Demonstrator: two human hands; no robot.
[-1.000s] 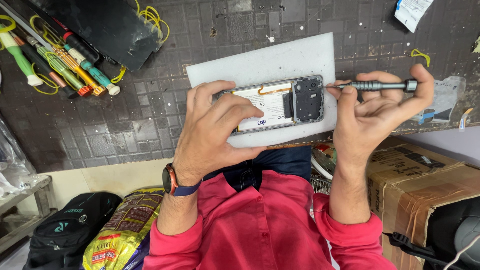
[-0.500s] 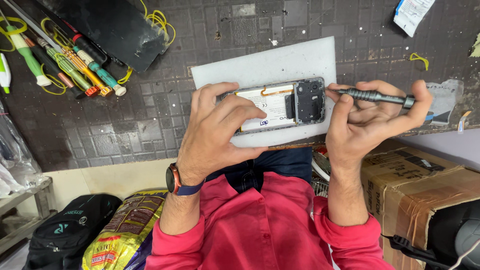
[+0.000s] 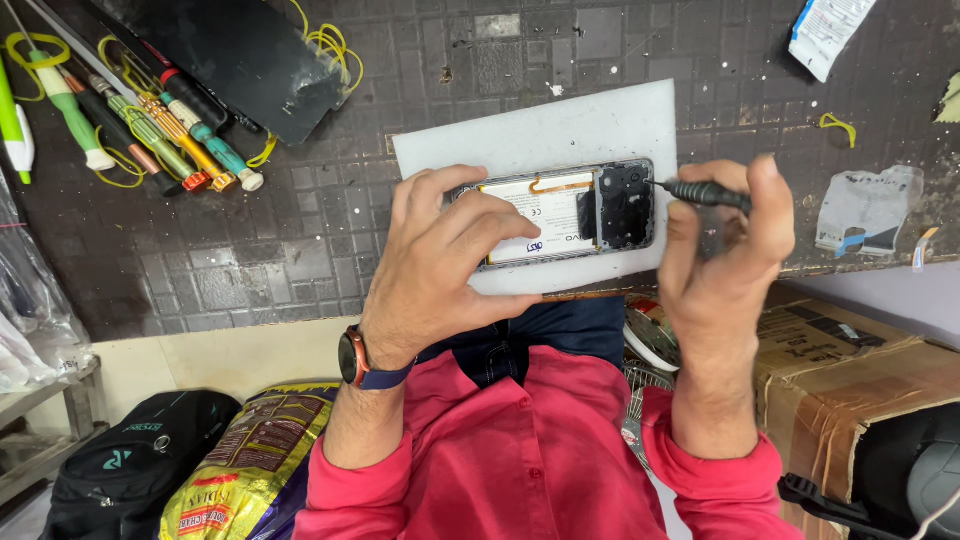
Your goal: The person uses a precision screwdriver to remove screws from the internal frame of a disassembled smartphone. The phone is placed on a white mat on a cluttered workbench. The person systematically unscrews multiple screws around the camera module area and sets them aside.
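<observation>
Where the dark, grid-patterned rubber mat covers the worktop [image 3: 300, 250], a pale grey rectangular board [image 3: 560, 130] lies near its front edge, and on that board rests an opened smartphone with its back cover off [image 3: 570, 212], white battery and black camera housing exposed. Left hand [image 3: 440, 265] lies over the phone's left end, fingers curled down onto its frame and battery, pinning it to the board; a dark wristwatch with blue strap [image 3: 358, 360] sits on that wrist. Right hand [image 3: 725, 250] is closed around a slim black screwdriver [image 3: 700, 192], held level, tip touching the phone's right edge beside the camera housing. Red shirt sleeves on both arms. Upper left of the mat: a black flat phone panel [image 3: 240, 55], and just beside it a row of screwdrivers with green, orange and teal handles [image 3: 150, 135] among yellow rubber bands [image 3: 330, 45]. Brown cardboard box [image 3: 850, 370] stands right of the person, below the worktop edge; black backpack [image 3: 120, 460] and a yellow printed sack [image 3: 250, 470] lie on the floor at left.
</observation>
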